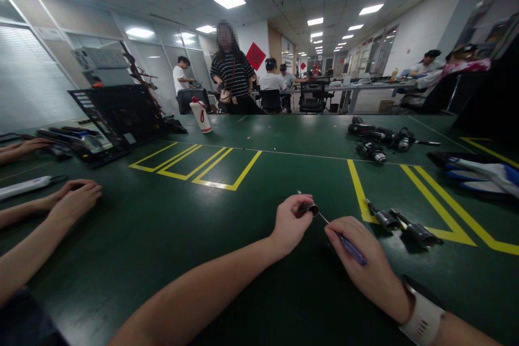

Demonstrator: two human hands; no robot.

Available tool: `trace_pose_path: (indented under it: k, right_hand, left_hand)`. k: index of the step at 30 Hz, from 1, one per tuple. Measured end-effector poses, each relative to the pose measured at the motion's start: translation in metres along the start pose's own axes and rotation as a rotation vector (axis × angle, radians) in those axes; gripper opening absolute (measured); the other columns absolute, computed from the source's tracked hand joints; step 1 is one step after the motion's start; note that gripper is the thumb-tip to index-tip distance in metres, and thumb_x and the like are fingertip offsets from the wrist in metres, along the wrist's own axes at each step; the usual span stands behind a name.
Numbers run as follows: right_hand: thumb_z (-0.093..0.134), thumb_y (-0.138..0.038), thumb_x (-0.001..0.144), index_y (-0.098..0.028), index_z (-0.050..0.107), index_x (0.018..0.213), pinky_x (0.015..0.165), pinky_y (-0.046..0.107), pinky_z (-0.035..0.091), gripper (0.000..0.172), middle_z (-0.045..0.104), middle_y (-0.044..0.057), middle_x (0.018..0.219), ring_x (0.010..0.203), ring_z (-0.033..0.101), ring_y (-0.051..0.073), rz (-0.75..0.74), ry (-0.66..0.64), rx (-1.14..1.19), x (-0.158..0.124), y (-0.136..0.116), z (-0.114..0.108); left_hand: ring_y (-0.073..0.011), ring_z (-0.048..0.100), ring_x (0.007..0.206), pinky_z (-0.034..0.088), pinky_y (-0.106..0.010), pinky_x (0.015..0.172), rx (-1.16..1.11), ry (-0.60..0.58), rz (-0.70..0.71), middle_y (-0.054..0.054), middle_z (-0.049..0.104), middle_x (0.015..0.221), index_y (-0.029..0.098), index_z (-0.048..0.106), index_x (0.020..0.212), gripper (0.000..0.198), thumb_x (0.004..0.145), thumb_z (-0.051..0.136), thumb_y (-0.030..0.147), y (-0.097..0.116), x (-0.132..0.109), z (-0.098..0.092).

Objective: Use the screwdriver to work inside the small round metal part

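My left hand (292, 224) is closed on a small dark cylindrical part (311, 208), its open round end facing right. A thin pointed end sticks out past the fingers at the upper left. My right hand (360, 257) grips a screwdriver (352, 248) with a blue-purple handle, and its thin metal shaft runs up to the dark part's open end. Whether the tip touches inside cannot be made out. Right of my hands, two similar dark cylindrical parts with narrow stems, one (387, 219) nearer and one (421, 234) further right, lie by the yellow tape.
Several dark tool-like pieces (381, 138) lie at the back right, with blue-and-white gloves (482, 173) at the right edge. A white tumbler (201, 116) stands near the far edge, beside a black panel (121, 119). Another person's hands (77, 200) rest on the table at left.
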State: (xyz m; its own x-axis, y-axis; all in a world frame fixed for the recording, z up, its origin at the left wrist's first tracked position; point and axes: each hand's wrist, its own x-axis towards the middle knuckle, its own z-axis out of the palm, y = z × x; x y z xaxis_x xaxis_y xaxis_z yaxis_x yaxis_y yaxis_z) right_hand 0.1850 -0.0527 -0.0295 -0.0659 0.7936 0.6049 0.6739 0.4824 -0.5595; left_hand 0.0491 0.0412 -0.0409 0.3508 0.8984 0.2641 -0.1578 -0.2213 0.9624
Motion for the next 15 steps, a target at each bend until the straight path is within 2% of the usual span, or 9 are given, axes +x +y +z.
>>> trace_pose_path:
  k: [5, 15]
  right_hand:
    - [0.049, -0.02, 0.088, -0.023, 0.057, 0.092, 0.069, 0.036, 0.051, 0.009, 0.063, 0.006, 0.086, 0.08, 0.06, 0.021, 0.005, -0.016, 0.009, -0.0007, 0.0011, 0.0007]
    - [0.049, -0.02, 0.088, -0.023, 0.058, 0.09, 0.066, 0.035, 0.052, 0.011, 0.063, 0.006, 0.085, 0.078, 0.061, 0.021, -0.009, -0.032, 0.003, 0.0005, -0.0027, -0.0014]
  left_hand:
    - [-0.0173, 0.063, 0.091, 0.05, -0.036, 0.086, -0.07, 0.007, -0.052, -0.01, 0.063, 0.104, 0.012, 0.063, 0.083, 0.019, 0.066, 0.063, 0.003, 0.0041, -0.0003, 0.0009]
    - [-0.0147, 0.064, 0.081, 0.054, -0.034, 0.078, -0.119, 0.029, -0.102, -0.008, 0.064, 0.099, 0.012, 0.062, 0.078, 0.015, 0.066, 0.062, 0.002, 0.0027, 0.0003, 0.002]
